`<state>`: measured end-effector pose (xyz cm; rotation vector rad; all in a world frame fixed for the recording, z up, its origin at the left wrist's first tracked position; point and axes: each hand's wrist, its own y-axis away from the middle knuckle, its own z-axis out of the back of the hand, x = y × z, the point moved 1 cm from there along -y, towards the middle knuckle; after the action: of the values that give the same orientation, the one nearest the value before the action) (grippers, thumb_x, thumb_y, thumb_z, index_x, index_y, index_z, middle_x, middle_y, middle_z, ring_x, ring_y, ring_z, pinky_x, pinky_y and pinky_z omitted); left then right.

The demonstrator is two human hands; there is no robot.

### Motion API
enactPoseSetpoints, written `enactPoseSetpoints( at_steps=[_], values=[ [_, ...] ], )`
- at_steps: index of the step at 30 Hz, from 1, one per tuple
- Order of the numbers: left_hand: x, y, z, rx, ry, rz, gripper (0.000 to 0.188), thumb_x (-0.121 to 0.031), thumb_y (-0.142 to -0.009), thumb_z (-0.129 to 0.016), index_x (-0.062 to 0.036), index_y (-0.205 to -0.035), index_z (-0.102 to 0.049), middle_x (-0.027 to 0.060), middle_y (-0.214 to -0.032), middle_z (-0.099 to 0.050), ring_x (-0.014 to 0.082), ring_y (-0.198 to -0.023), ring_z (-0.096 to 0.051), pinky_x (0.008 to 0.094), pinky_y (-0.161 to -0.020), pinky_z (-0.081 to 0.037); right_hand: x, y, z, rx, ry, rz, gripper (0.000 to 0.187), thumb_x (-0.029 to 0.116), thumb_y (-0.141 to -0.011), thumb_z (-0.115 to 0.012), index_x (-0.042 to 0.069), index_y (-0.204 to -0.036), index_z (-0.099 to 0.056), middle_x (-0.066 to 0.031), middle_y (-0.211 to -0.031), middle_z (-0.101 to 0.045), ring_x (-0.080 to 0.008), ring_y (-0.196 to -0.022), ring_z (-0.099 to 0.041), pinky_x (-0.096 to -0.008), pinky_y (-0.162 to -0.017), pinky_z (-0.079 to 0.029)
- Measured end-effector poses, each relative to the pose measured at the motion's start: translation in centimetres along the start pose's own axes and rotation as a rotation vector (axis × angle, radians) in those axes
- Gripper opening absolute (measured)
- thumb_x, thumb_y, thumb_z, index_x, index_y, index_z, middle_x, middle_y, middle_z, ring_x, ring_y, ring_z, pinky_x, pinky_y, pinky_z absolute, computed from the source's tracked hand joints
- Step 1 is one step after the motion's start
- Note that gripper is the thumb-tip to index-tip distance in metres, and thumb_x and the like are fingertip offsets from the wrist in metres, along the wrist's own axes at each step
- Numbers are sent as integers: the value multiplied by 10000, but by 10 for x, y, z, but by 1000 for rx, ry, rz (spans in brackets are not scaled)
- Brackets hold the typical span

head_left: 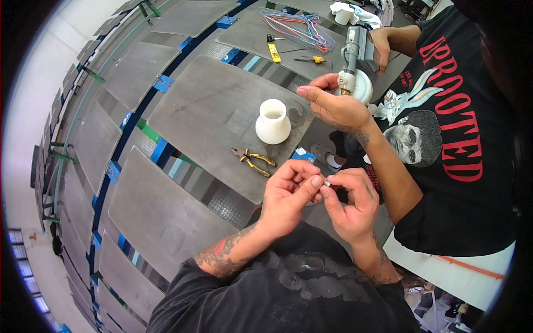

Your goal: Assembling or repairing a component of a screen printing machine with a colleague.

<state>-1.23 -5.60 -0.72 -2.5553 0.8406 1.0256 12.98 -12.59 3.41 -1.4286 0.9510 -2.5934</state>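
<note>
My left hand (290, 195) and my right hand (353, 204) meet in front of my chest. Thumbs and fingertips of both pinch a tiny whitish piece (326, 182), too small and covered to name. Nearest to my left hand, pliers (256, 161) with yellow-and-black handles lie on the grey tray (189, 105), jaws pointing left. Beyond them a white, wide-bellied plastic pot (273, 131) stands upright with its round mouth uncovered. To my right a co-worker's hand (344, 108) supports a grey tool (351, 53) with a brass-coloured fitting and a round white part (362, 86).
Farther along lie a yellow utility knife (274, 53), a small yellow-handled tool (315, 59) and a tangle of blue and red strands (300, 30). Rows of grey trays (139, 66) on blue supports run leftward. The co-worker in a black shirt (461, 127) stands close at right.
</note>
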Motion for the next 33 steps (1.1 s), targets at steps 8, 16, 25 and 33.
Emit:
enactPoseSetpoints(
  at_steps=[8,16,25,33],
  values=[
    [-11,9,-16,29,-252,-157,267,5,-1003,-652,15,-1262,-589,69,-1092,-684,113,-996,-655,255,-872,-540,-5,8,2,-23,-146,-71,208,-2,-870,-778,14,-1045,-668,-115,-996,-677,-213,-835,-678,-311,-723,-548],
    [-9,6,-9,21,-396,-279,210,21,-966,-692,31,-1173,-655,82,-1054,-673,111,-923,-646,249,-827,-517,-8,8,-3,10,-279,-116,184,-24,-911,-745,-1,-1068,-652,-115,-1031,-648,-158,-878,-664,-263,-743,-548],
    [-13,9,-11,-27,-275,-165,182,-9,-1013,-641,38,-1189,-645,72,-1061,-673,103,-923,-641,248,-833,-533,-13,11,-7,17,-357,-176,189,-7,-914,-751,-9,-1079,-659,-113,-1026,-647,-156,-867,-664,-267,-729,-551],
    [-12,5,-2,8,-189,-143,204,-70,-1047,-612,26,-1224,-638,70,-1029,-696,94,-878,-634,239,-785,-537,-8,8,-7,11,-252,-119,195,-7,-901,-755,-13,-1077,-670,-121,-1005,-656,-174,-855,-684,-279,-731,-570]
  ],
)
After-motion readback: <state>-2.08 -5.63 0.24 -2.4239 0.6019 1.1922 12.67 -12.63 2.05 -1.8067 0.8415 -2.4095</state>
